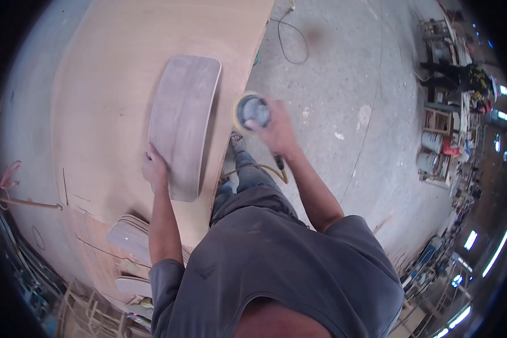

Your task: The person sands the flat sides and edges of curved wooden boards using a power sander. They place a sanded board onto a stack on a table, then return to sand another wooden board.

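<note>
A curved wooden panel (183, 124) with rounded corners rests on the wooden table (112, 101). My left hand (155, 167) grips the panel's lower left edge, with the fingertips partly hidden at the edge. Off the table's right edge, my right hand (276, 127) holds a round sander (252, 112) with a yellowish rim, raised above the floor and apart from the panel. This hand is somewhat blurred by motion. A yellow-brown hose (280, 172) runs from beneath my right hand towards my legs.
Stacked curved panels (130, 234) lie at the table's near left, with another panel (134, 285) nearer my body. A dark cable (307, 50) loops on the concrete floor (343, 84). At the far right, another person (462, 78) is near benches and buckets (429, 162).
</note>
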Demonstrator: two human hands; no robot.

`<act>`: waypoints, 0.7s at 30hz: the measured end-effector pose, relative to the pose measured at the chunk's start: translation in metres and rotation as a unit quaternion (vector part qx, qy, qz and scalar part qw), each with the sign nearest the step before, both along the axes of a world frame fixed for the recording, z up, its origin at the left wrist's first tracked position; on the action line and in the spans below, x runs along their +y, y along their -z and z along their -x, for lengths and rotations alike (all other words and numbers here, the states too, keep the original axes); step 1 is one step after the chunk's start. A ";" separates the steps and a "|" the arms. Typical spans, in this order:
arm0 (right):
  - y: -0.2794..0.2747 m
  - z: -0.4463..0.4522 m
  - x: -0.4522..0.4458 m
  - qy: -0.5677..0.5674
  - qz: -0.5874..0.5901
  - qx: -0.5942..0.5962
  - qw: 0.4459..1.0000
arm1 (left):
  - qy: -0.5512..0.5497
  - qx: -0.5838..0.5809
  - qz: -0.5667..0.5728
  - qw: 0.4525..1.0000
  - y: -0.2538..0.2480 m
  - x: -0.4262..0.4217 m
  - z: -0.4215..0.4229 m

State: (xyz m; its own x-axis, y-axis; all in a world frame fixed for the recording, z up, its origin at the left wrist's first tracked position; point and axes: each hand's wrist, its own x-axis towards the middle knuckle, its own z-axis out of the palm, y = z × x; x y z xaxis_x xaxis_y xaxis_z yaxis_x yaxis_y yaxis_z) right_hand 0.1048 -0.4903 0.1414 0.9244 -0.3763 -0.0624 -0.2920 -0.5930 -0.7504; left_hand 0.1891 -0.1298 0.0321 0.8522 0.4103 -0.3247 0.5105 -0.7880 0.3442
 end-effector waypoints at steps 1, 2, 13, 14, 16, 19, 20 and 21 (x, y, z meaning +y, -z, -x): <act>-0.010 -0.013 0.015 -0.039 -0.008 0.030 0.999 | -0.002 -0.048 -0.033 0.998 0.003 -0.002 0.015; -0.021 -0.028 0.029 -0.076 -0.015 0.061 0.995 | -0.004 -0.093 -0.067 0.993 0.007 -0.003 0.030; 0.065 -0.216 0.028 -0.152 0.201 0.174 0.952 | -0.041 -0.198 -0.066 0.977 0.025 -0.006 0.068; 0.061 -0.236 0.027 -0.131 0.194 0.193 0.953 | -0.040 -0.206 -0.061 0.976 0.027 -0.006 0.064; 0.056 -0.238 0.041 -0.123 0.192 0.184 0.956 | -0.039 -0.213 -0.054 0.975 0.030 -0.004 0.066; 0.039 -0.211 0.079 -0.159 0.192 0.186 0.950 | -0.044 -0.213 -0.049 0.975 0.035 0.000 0.067; 0.032 -0.191 0.097 -0.180 0.192 0.189 0.946 | -0.049 -0.205 -0.049 0.976 0.033 0.000 0.067; 0.028 -0.170 0.115 -0.216 0.196 0.156 0.944 | -0.055 -0.199 -0.048 0.977 0.032 0.000 0.065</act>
